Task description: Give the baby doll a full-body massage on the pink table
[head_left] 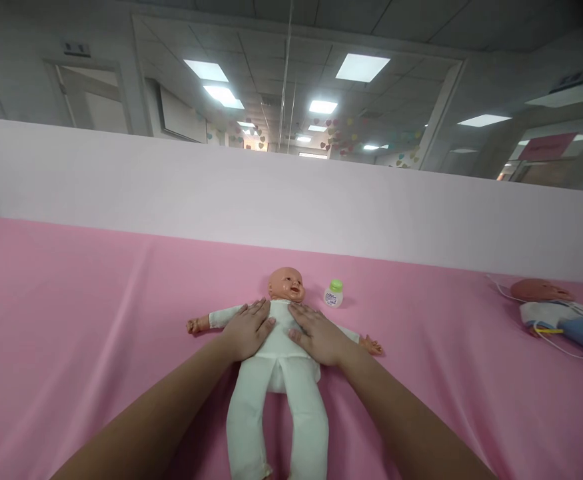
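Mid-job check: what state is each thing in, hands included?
Doll: on its back, arms out, legs apart
Left hand: open, palm down on the doll
Right hand: open, palm down on the doll
Bottle: cap on
Second doll: lying, cut off by the frame edge
Sheet: spread out, creased
Ceiling lights: on

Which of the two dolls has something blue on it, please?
The doll at the far right, partly cut off by the picture's edge: blue cloth covers its lower part. The middle doll is dressed in white, with no blue showing.
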The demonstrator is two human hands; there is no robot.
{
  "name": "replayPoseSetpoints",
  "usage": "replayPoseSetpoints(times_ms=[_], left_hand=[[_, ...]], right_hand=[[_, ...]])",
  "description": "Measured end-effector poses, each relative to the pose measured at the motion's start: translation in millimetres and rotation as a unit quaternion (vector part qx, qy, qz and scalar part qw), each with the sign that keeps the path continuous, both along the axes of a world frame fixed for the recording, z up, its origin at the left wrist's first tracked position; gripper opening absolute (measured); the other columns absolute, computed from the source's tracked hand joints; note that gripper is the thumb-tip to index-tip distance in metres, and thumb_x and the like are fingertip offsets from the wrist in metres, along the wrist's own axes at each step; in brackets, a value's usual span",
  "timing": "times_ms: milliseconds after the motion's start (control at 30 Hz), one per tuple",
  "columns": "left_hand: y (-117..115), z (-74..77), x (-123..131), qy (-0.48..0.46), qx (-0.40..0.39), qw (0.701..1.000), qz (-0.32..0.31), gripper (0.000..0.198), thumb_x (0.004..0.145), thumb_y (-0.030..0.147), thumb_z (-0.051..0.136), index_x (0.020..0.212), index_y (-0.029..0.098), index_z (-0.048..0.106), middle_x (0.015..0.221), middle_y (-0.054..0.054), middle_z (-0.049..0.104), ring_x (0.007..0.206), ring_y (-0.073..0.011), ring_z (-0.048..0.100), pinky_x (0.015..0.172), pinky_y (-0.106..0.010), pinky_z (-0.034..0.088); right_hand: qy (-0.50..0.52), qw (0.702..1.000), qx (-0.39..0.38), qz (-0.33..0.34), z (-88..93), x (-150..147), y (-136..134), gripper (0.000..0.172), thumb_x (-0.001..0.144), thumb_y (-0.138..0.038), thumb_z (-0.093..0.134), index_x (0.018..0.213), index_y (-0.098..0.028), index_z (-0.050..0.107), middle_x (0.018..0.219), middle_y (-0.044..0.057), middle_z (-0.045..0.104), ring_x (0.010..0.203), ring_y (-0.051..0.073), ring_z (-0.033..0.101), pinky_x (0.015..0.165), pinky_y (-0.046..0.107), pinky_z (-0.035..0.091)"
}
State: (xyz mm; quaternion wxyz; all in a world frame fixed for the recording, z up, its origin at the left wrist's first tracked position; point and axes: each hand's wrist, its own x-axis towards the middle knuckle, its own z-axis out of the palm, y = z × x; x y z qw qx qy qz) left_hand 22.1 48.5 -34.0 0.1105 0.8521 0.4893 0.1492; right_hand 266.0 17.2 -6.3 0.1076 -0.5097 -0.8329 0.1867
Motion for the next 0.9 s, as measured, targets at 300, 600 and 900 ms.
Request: replayPoseSetpoints(times_ms=[300, 600, 900], left_hand=[[3.8, 19.2, -29.1, 0.043, 0.019, 0.999, 0.017, 0.065, 0.102, 0.057, 0.038, 0.149, 0.017, 0.056, 0.157, -0.018, 0.052, 0.146, -0.0347, 0.048, 0.121, -0.052, 0.035], [17.0, 46.7, -92.1, 0.091, -0.046, 0.987, 0.126, 0.036, 0.076, 0.037, 0.067, 0.110, 0.031, 0.077, 0.146, -0.006, 0.063, 0.146, -0.0367, 0.045, 0.098, -0.044, 0.052], [36.4, 29.9, -119.0, 0.083, 0.006, 0.981, 0.176, 0.027, 0.083, 0.052, 0.062, 0.083, 0.026, 0.068, 0.108, -0.015, 0.072, 0.110, -0.0403, 0.063, 0.084, -0.043, 0.048]], right_hand=[[0.007, 0.992, -0.026, -0.125, 21.8, 37.9, -26.5, 0.055, 0.100, -0.063, 0.047, 0.133, -0.024, 0.068, 0.132, 0.012, 0.072, 0.121, 0.034, 0.065, 0.096, 0.040, 0.047], [-0.097, 0.959, -0.101, -0.246, 24.3, 105.8, -16.3, 0.039, 0.071, -0.023, 0.068, 0.109, -0.027, 0.075, 0.111, 0.008, 0.075, 0.095, 0.029, 0.069, 0.068, 0.032, 0.043], [0.034, 0.964, -0.066, -0.256, 13.6, 119.7, -8.8, 0.010, 0.068, -0.026, 0.075, 0.075, -0.024, 0.069, 0.083, 0.007, 0.072, 0.068, 0.023, 0.061, 0.059, 0.032, 0.035]])
